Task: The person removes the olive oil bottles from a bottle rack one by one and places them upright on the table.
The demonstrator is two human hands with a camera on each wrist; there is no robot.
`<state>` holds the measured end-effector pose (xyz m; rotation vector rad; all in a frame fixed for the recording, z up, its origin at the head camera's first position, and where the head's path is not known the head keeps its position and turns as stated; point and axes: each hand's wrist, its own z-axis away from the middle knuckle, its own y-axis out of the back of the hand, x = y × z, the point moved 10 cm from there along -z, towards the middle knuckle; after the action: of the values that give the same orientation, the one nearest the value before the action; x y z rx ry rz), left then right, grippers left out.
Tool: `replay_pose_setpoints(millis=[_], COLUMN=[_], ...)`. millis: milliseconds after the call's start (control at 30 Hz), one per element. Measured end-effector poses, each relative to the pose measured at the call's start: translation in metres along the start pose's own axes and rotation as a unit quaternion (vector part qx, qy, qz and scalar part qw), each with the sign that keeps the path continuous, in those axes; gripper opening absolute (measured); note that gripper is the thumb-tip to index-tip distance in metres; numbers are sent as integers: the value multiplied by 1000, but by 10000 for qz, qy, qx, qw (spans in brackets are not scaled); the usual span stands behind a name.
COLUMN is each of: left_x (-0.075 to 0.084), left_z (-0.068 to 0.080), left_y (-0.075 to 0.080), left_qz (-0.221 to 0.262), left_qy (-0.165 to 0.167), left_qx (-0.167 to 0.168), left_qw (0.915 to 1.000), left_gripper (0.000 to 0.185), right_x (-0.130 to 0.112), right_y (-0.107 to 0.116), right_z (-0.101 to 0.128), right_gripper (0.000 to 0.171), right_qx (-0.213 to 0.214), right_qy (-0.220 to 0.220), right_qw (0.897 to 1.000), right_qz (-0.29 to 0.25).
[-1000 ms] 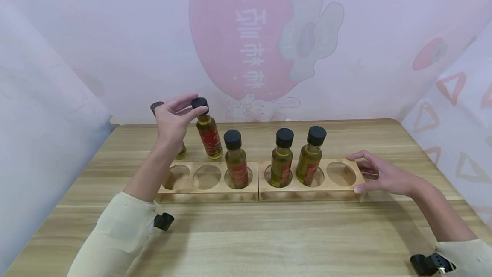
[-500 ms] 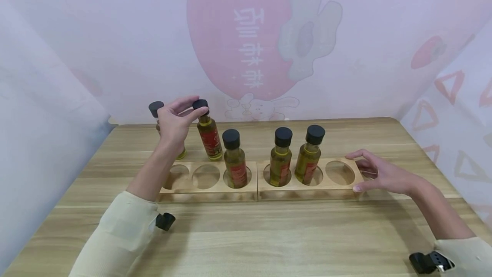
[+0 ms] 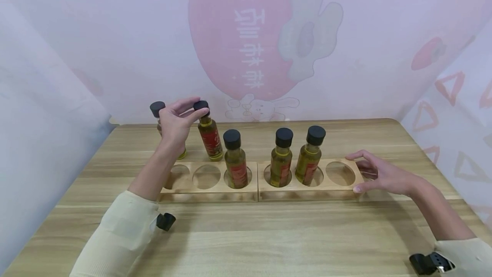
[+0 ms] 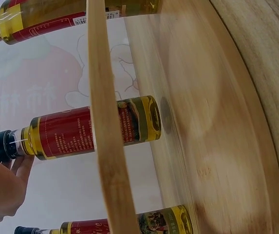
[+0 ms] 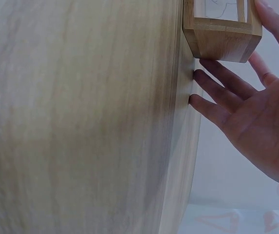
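Note:
In the head view my left hand [image 3: 174, 121] pinches the black cap of an oil bottle [image 3: 210, 140] between thumb and fingers. This bottle, with yellow-green oil and a red label, stands upright behind the left wooden rack [image 3: 207, 195]. The left wrist view shows the same oil bottle [image 4: 66, 134] beyond the rack's top bar [image 4: 105, 117], its base near the tabletop. On the right, my right hand [image 3: 378, 176] grips the end of the right wooden rack [image 3: 307, 195], thumb at the front corner, index finger at the back. Below that rack end [image 5: 224, 41], other fingertips [image 5: 197, 73] reach toward the tabletop.
Another oil bottle [image 3: 157, 108] stands farther left, partly hidden by my left hand. One bottle [image 3: 236, 161] sits in the left rack's right hole. Two bottles, a left one [image 3: 282, 159] and a right one [image 3: 309, 157], fill holes in the adjoining right rack. A printed curtain hangs behind.

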<state>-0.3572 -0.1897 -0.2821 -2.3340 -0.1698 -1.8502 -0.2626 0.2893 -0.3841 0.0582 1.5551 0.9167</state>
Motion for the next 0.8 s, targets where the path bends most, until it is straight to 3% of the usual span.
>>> replay_pose_setpoints(millis=[800], left_x=[-5], left_z=[-2], left_y=[-1], left_qz=[-41], left_qy=[10], left_qx=[36], left_qw=[10000], left_gripper=[39], right_x=[-1], right_y=[1], right_z=[1], right_gripper=[75], right_qx=[42], right_qy=[133], right_qw=[9999], right_qz=[64])
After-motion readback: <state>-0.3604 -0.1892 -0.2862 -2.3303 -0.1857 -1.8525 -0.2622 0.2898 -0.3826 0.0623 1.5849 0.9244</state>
